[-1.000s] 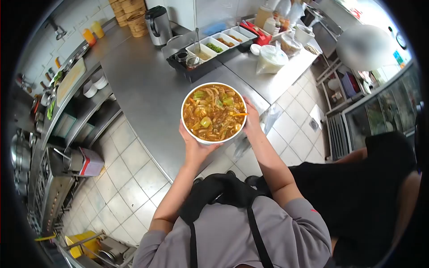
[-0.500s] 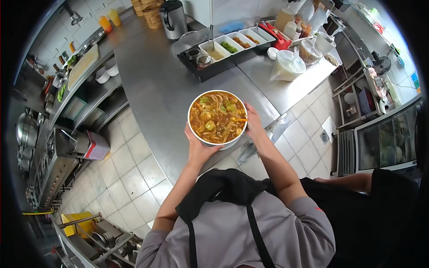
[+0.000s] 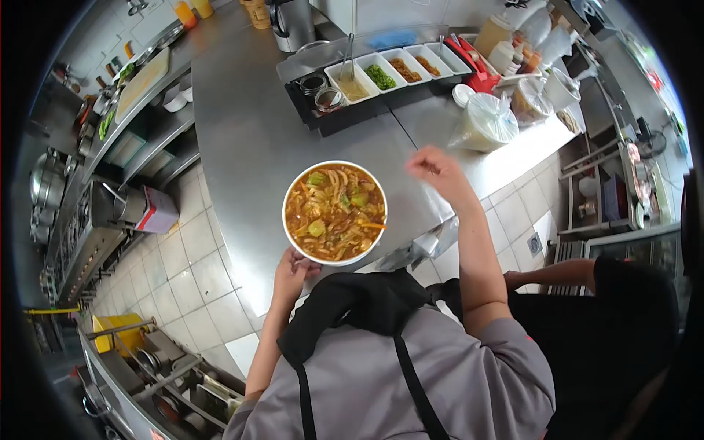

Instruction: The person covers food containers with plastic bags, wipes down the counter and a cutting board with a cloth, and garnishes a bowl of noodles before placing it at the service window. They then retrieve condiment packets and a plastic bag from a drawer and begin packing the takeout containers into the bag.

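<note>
A large white bowl [image 3: 336, 259] full of brown soup with meat strips and green vegetable pieces [image 3: 335, 210] is near the front edge of the steel table. At its lower left side is my left hand [image 3: 294, 270], open, its fingers loosely bent. The rim hides some fingertips, so contact with the bowl is hard to tell. Off to the bowl's right, my right hand [image 3: 440, 170] is apart from it, raised over the tabletop. That hand is open and slightly blurred, its fingers half curled with nothing visible in them.
Behind the bowl stands a black condiment holder [image 3: 352, 123] with white tubs of toppings and two jars. Right of it are a red tool [image 3: 477, 70], a tied plastic bag [image 3: 488, 126] and squeeze bottles [image 3: 502, 55]. Another person's arm [image 3: 554, 276] shows at right; a stove [image 3: 95, 253] at left.
My right hand has let go of the bowl and moved up and right. My left hand has loosened beside the bowl. The view has shifted, with the bowl appearing lower and further left.
</note>
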A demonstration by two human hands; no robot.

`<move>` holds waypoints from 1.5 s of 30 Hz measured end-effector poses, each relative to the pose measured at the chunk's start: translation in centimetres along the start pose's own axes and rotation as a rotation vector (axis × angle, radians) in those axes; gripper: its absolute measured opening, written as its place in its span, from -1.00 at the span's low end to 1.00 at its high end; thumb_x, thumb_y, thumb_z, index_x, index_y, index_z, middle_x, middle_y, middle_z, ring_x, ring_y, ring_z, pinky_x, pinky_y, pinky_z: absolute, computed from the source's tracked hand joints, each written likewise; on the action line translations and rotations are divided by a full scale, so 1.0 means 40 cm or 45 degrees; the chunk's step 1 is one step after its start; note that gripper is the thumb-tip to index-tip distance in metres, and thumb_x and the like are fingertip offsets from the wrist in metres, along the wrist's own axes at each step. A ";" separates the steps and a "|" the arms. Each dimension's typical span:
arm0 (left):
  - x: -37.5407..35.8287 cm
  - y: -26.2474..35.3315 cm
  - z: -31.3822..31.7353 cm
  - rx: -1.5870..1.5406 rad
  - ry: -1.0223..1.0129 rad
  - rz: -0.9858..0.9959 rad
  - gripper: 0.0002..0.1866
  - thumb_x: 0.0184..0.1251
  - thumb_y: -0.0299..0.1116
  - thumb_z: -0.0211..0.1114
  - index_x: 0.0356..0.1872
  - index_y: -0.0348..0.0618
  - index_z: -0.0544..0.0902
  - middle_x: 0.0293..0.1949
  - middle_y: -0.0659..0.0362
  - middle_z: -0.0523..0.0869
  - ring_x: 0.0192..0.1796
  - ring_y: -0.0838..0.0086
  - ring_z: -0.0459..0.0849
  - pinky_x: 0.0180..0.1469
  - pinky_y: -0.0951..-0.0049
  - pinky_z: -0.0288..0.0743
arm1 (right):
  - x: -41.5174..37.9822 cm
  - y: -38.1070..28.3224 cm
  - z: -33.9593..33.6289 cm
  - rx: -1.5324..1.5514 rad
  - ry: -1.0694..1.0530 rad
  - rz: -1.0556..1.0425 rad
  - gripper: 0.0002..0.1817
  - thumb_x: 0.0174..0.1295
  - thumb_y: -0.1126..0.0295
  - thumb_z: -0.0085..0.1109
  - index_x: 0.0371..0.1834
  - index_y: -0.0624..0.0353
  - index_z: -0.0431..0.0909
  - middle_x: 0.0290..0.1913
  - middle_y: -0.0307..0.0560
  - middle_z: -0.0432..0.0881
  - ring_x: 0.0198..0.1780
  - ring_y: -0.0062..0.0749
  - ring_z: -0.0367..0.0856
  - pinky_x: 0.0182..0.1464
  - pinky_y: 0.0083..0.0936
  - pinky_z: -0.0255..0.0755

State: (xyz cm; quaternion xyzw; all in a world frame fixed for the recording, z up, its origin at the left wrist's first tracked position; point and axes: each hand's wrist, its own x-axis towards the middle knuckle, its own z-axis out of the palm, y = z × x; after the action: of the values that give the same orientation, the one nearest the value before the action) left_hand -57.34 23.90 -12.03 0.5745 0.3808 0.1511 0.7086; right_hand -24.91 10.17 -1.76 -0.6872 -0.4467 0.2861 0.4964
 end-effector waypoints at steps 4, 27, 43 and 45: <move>-0.021 0.012 0.074 -0.117 0.290 -0.059 -0.71 0.34 -0.48 -0.03 0.05 -0.35 0.34 -0.23 0.11 0.59 -0.29 0.51 0.64 -0.28 0.60 0.59 | 0.010 -0.072 0.007 -0.467 -0.638 -0.570 -0.76 -0.07 0.27 0.32 -0.49 0.13 0.47 -0.41 -0.20 0.45 -0.27 -0.33 0.42 -0.23 -0.48 0.34; -0.054 0.025 0.265 -0.431 0.880 -0.083 -0.76 0.30 -0.40 0.05 -0.20 -0.44 0.48 -0.40 0.02 0.64 -0.39 0.39 0.67 -0.30 0.53 0.60 | 0.139 -0.031 -0.018 -0.691 -0.448 -0.953 -0.67 -0.16 0.34 0.32 -0.35 0.11 0.39 -0.30 -0.14 0.34 -0.18 -0.24 0.33 -0.14 -0.35 0.21; -0.137 0.207 0.075 0.323 1.120 0.133 -0.59 0.36 -0.12 0.03 0.08 -0.19 0.47 -0.11 0.11 0.61 -0.08 0.46 0.56 -0.06 0.46 0.41 | -0.024 0.417 -1.105 0.436 2.122 -0.259 -0.81 0.17 0.46 0.06 -0.17 0.26 0.39 -0.35 -0.13 0.51 -0.45 -0.51 0.49 -0.45 -0.58 0.40; -0.143 0.302 0.112 0.404 1.122 0.230 -0.60 0.37 -0.14 0.00 0.07 -0.20 0.48 -0.11 0.10 0.61 -0.06 0.46 0.56 -0.04 0.47 0.40 | -0.067 0.549 -1.163 0.633 2.218 0.019 -0.79 0.18 0.40 0.01 -0.18 0.26 0.37 -0.34 -0.09 0.52 -0.46 -0.45 0.50 -0.47 -0.53 0.39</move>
State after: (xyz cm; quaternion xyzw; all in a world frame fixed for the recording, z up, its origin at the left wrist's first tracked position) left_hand -55.24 20.58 1.53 0.5876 0.6120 0.3814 0.3670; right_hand 20.08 -14.45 -6.52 -0.5363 0.1662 -0.2438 0.7907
